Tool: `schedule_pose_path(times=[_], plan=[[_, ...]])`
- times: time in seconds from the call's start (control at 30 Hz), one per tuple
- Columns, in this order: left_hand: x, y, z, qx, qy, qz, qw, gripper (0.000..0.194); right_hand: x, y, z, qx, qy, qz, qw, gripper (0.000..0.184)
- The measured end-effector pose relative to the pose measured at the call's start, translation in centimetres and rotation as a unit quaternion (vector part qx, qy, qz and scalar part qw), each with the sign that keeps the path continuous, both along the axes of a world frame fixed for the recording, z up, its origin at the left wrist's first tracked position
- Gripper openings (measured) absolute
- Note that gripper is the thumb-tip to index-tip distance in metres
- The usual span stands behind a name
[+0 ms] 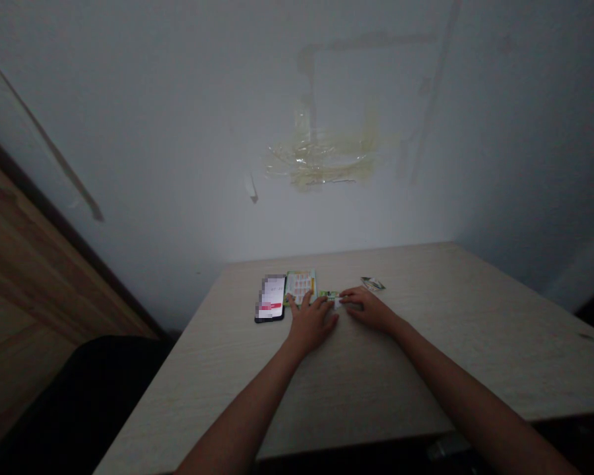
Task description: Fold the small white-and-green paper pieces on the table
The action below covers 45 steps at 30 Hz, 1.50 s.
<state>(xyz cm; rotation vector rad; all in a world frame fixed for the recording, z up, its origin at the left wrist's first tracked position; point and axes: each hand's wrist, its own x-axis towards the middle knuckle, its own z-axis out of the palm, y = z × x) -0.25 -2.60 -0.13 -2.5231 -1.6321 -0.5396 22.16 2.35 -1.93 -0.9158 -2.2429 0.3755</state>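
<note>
My left hand (311, 321) lies flat on the pale wooden table (426, 356), fingers spread, fingertips touching a printed paper sheet (300, 285) and a small green-and-white strip (330, 296). My right hand (370, 308) rests on the table beside it, its fingertips pressing the right end of the same strip. The strip lies between both hands. A black phone (271, 299) with a lit screen lies left of the sheet.
A small dark wrapper scrap (373, 284) lies beyond my right hand. The table stands against a white wall with yellowed tape remains (321, 158). A wooden panel (24, 277) stands at the left, with a dark shape (89, 396) below it.
</note>
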Motion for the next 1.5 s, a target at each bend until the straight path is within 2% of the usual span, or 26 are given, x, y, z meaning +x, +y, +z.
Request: schedule_pose_path(times=[0.57,0.97,1.27,1.5], plan=[[0.0,0.2,-0.5,-0.003,-0.017,-0.005,1.000,0.042,0.1,-0.2,0.3,-0.021,-0.006,-0.010,1.000,0.030],[-0.1,0.3,-0.5,-0.017,-0.013,-0.015,1.000,0.041,-0.1,-0.7,0.6,-0.002,-0.020,-0.015,1.000,0.033],[0.0,0.3,-0.4,0.004,-0.012,0.005,1.000,0.039,-0.1,-0.5,1.1,-0.016,0.000,0.015,1.000,0.021],[-0.2,0.5,-0.5,-0.015,-0.015,0.000,1.000,0.039,0.0,0.2,0.2,-0.004,-0.003,-0.007,1.000,0.035]])
